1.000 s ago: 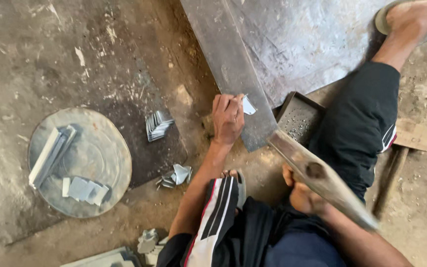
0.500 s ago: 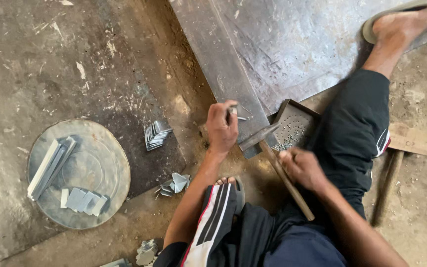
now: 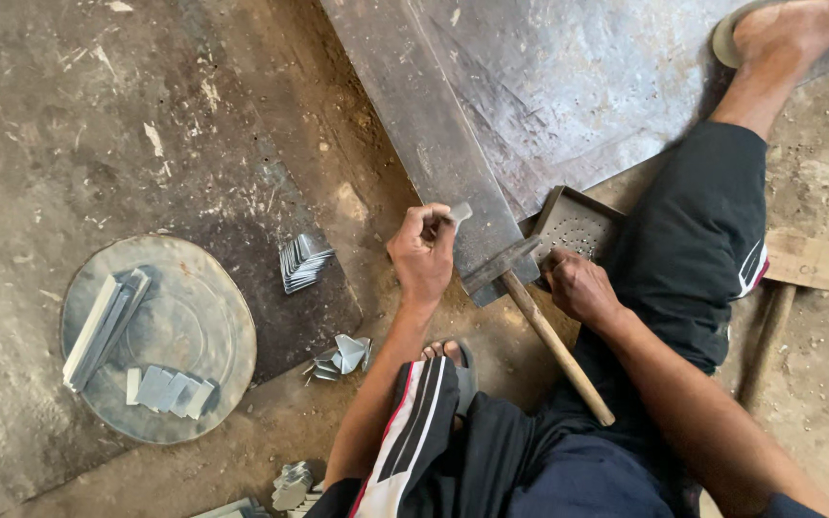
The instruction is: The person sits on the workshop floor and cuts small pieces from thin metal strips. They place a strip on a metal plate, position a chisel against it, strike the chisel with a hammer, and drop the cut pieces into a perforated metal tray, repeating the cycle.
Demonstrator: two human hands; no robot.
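The left hand (image 3: 422,254) pinches a small metal piece (image 3: 459,212) against the steel bar's (image 3: 434,144) left edge; the right hand (image 3: 578,285) lies unclenched beside the hammer (image 3: 539,321), bare floor leftward.

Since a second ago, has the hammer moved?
Yes. The hammer has swung down from raised: its head now rests on the end of the metal bar, beside the tray.

Metal wkshop: dirt floor (image 3: 69,115), steel sheet (image 3: 568,86), hammer (image 3: 549,336).
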